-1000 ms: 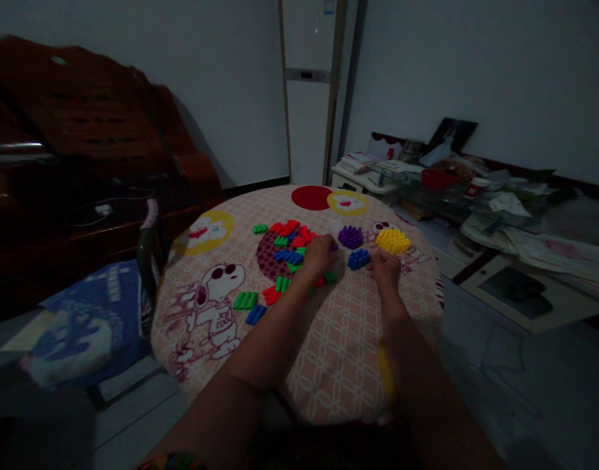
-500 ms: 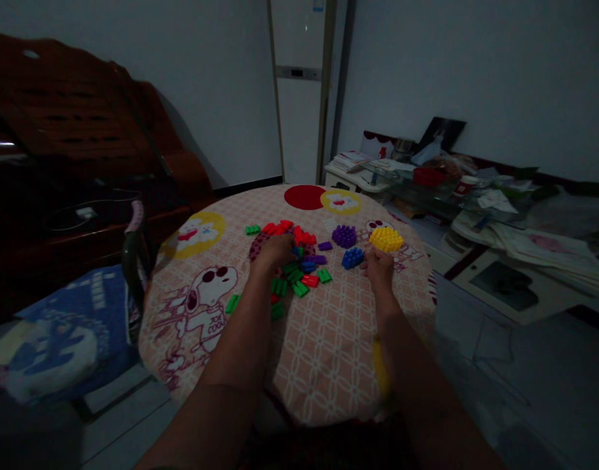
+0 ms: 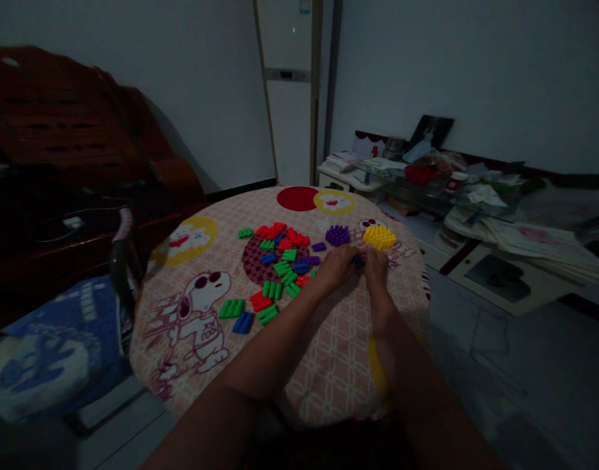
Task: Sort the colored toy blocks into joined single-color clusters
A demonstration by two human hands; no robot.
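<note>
My left hand (image 3: 339,266) and my right hand (image 3: 376,264) meet over the right half of the round table. Between their closed fingers shows a cluster of blue building blocks (image 3: 357,260), mostly hidden by the hands. Just behind them sit a purple block cluster (image 3: 337,235) and a yellow block cluster (image 3: 379,237), both studded on top. Left of my hands lie loose green blocks (image 3: 273,289), red blocks (image 3: 261,301) and blue blocks (image 3: 243,322). A few loose purple blocks (image 3: 319,247) lie nearer to the purple cluster.
A patterned cloth (image 3: 323,365) covers the table. A chair with a blue cover (image 3: 89,313) stands at the left, before a wooden sofa (image 3: 59,124). At the right, a low cabinet (image 3: 507,277) carries papers, a red bowl (image 3: 419,174) and a cup (image 3: 456,181).
My left hand has moved right, from the loose blocks to the blue cluster beside my right hand. More loose blocks now show where it was. The view has shifted slightly.
</note>
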